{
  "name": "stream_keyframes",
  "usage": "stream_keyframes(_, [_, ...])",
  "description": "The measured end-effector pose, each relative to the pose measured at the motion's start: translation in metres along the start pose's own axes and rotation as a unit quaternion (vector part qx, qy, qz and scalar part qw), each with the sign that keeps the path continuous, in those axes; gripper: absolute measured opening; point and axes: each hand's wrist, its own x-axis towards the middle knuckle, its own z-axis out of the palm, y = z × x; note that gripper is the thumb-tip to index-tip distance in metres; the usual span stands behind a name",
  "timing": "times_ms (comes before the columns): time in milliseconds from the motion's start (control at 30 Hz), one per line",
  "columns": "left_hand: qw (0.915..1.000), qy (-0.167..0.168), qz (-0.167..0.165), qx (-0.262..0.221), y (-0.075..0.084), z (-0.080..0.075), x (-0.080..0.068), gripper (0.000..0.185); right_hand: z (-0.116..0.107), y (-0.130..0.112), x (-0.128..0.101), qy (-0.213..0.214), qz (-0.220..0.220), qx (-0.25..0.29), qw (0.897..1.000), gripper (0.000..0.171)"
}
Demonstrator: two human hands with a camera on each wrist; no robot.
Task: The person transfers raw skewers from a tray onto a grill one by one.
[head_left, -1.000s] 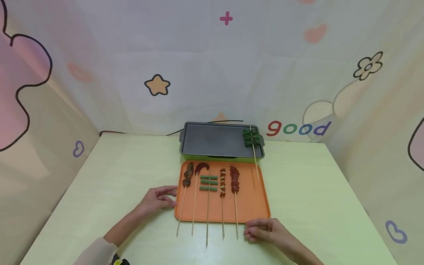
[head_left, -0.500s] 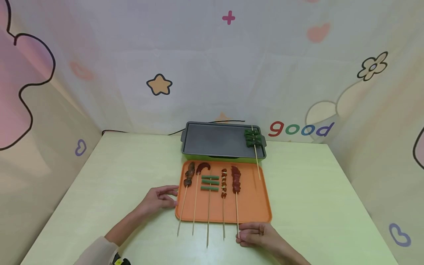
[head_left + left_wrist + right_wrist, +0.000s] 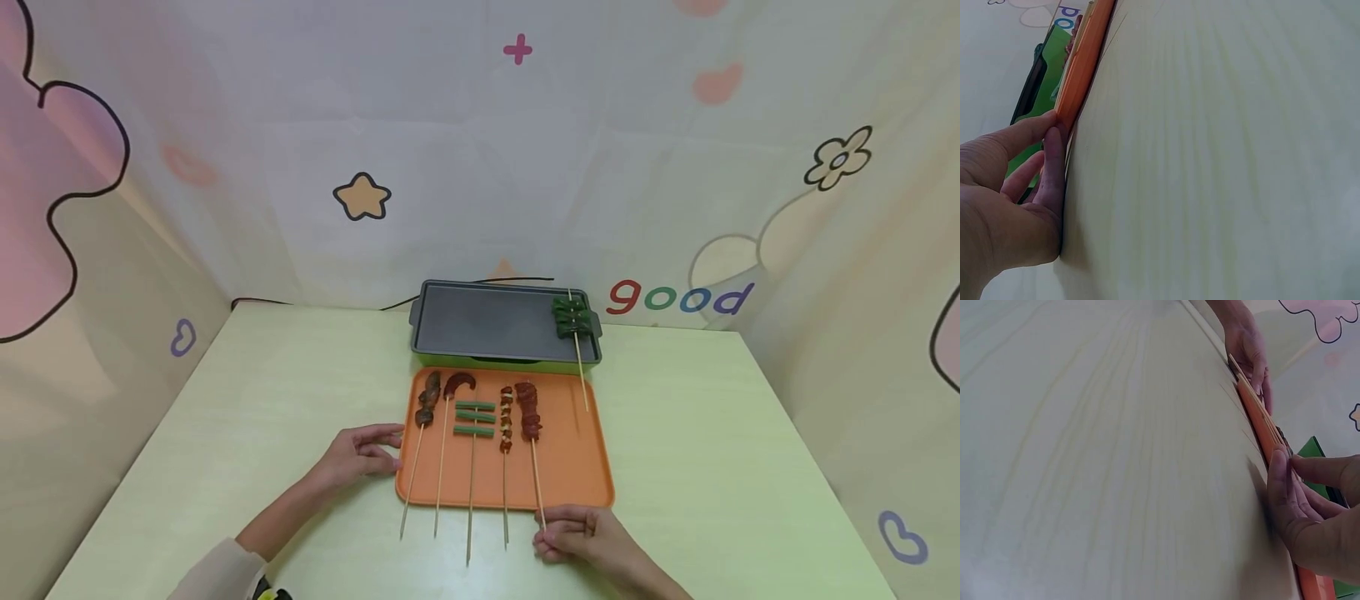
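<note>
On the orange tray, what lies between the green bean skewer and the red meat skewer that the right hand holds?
In the head view, one thin skewer of small brown and red pieces lies between the green bean skewer and the red meat skewer pinched by the right hand.

Six skewers in all: five lie on the one orange tray (image 3: 577, 467), sticks overhanging its near edge; one green skewer (image 3: 573, 318) rests on the far grill pan (image 3: 487, 321); two hands.

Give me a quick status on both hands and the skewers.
Right hand pinching the red meat skewer by its stick end. Left hand steadying the orange tray. Four other skewers alongside, nothing blocking.
</note>
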Motion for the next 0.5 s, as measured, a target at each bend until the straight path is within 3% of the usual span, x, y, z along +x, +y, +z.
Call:
stream_keyframes(333, [0.9999, -0.008, 0.005, -0.005, -0.0011, -0.0005, -0.0010, 0.058, -0.0026, -0.0029, -0.0023, 0.026, -0.003, -0.022, 0.999, 0.051])
stream_keyframes(500, [0.9999, -0.004, 0.002, -0.009, -0.0008, -0.0004, -0.0004, 0.059, -0.0062, -0.0018, -0.0046, 0.012, -0.014, -0.036, 0.999, 0.052])
